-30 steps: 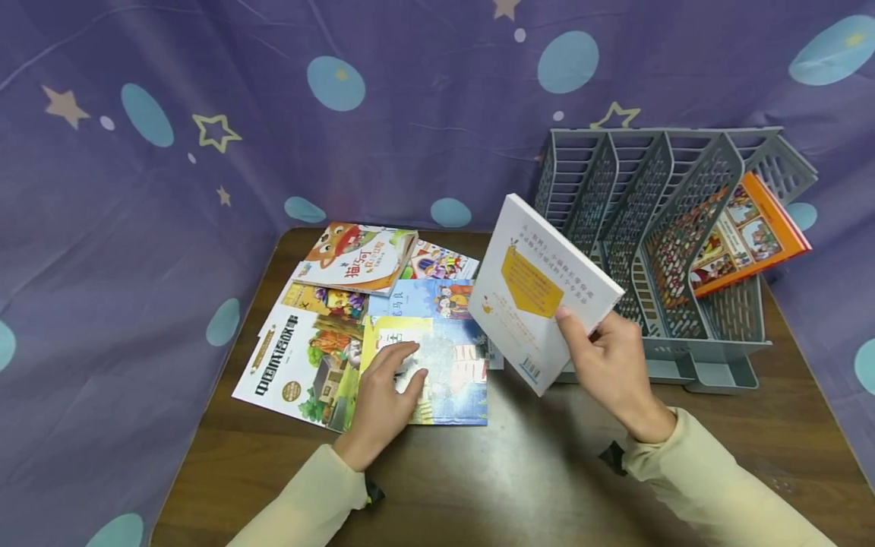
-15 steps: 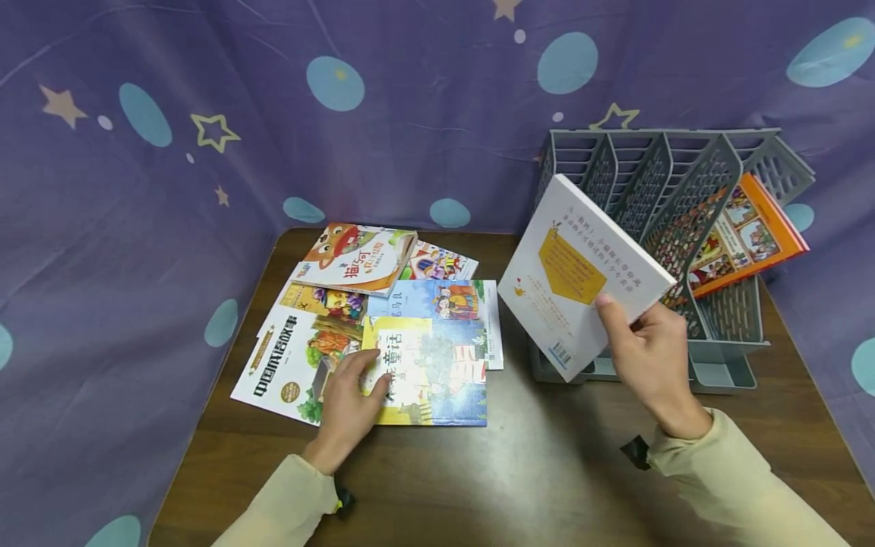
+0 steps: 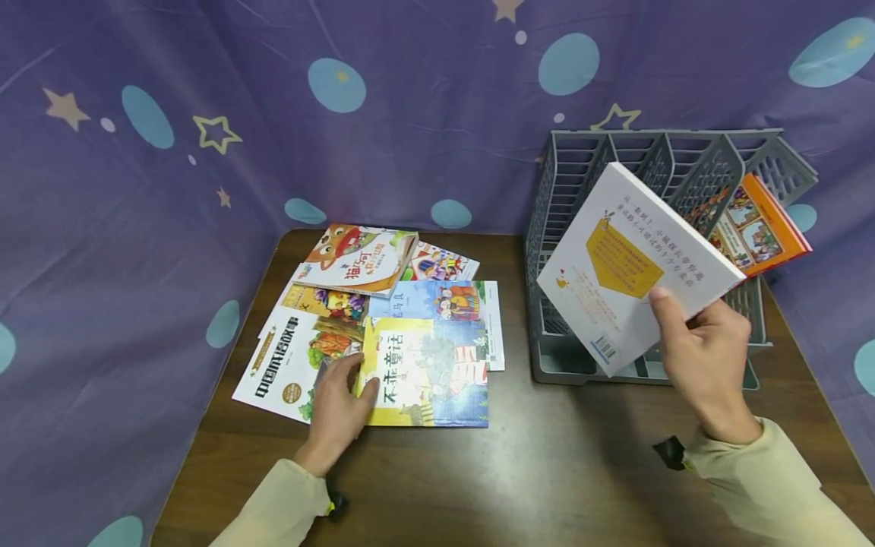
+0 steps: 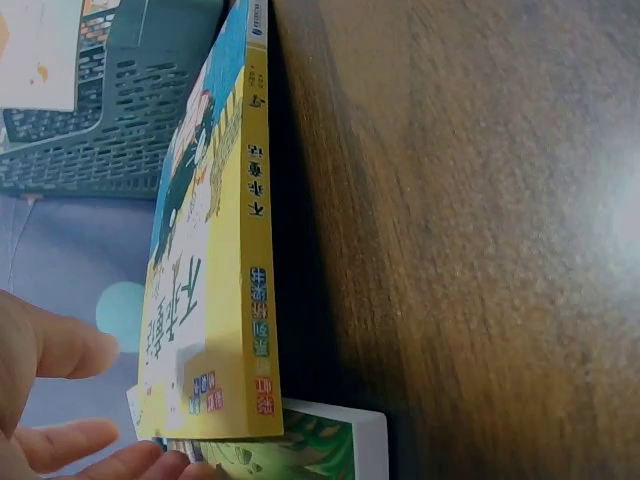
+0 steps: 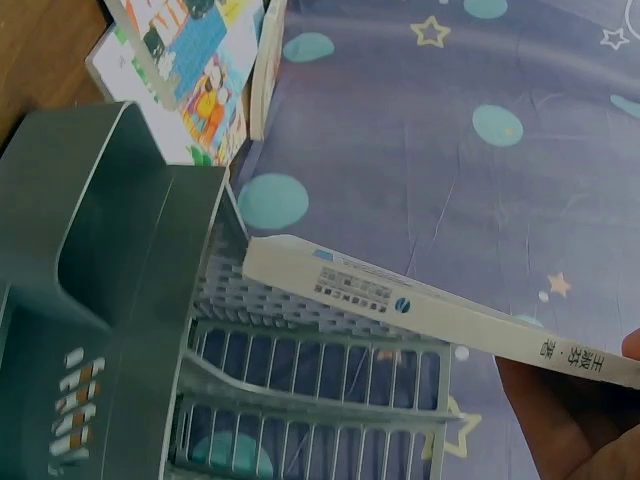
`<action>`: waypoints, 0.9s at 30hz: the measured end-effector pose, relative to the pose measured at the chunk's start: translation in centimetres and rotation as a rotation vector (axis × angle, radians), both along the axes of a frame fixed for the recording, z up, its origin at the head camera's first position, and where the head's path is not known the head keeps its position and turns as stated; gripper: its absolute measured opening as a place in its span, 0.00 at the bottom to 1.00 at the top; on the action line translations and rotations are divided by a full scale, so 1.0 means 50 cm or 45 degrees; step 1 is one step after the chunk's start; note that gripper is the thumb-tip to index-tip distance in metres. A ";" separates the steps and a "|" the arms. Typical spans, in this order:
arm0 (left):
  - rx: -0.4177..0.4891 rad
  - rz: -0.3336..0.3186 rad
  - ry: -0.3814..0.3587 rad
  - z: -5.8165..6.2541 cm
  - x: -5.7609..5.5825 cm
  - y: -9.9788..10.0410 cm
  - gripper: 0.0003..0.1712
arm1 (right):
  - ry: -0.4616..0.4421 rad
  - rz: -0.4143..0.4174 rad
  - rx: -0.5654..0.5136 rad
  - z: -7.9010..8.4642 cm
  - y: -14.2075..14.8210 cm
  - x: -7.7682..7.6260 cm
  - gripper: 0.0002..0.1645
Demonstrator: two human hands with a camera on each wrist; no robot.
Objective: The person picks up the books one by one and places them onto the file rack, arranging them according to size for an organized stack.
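Note:
My right hand (image 3: 707, 357) grips a white paperback book (image 3: 636, 266) by its lower right edge, thumb on the back cover with its orange panel. The book is raised in front of the grey file rack (image 3: 557, 372), overlapping its compartments in the head view. In the right wrist view its white spine (image 5: 430, 315) crosses above the rack's slots. My left hand (image 3: 338, 406) is at the left edge of a yellow and blue book (image 3: 437, 372) lying flat on other books. The left wrist view shows its thumb and fingers apart beside that book's yellow spine (image 4: 258, 250).
Several picture books lie overlapped at the left, among them a white one with a village scene (image 3: 280, 372) and one with a cartoon animal (image 3: 362, 258). An orange book (image 3: 762, 228) leans in the rack's right compartment. A patterned curtain (image 3: 410, 167) hangs behind the brown table (image 3: 506, 486).
My right hand has carried the white book rightward, to in front of the rack. The left hand has slid left across the yellow and blue book to its edge, uncovering the title.

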State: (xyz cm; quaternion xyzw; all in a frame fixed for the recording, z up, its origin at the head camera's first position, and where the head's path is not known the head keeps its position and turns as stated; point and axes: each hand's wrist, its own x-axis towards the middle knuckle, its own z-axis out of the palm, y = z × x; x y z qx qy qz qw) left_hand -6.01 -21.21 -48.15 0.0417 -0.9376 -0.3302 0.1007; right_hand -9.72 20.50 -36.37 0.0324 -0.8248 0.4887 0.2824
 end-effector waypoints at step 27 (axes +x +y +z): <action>-0.191 0.033 -0.450 0.000 -0.021 -0.003 0.41 | 0.027 -0.271 0.031 0.010 0.076 0.007 0.17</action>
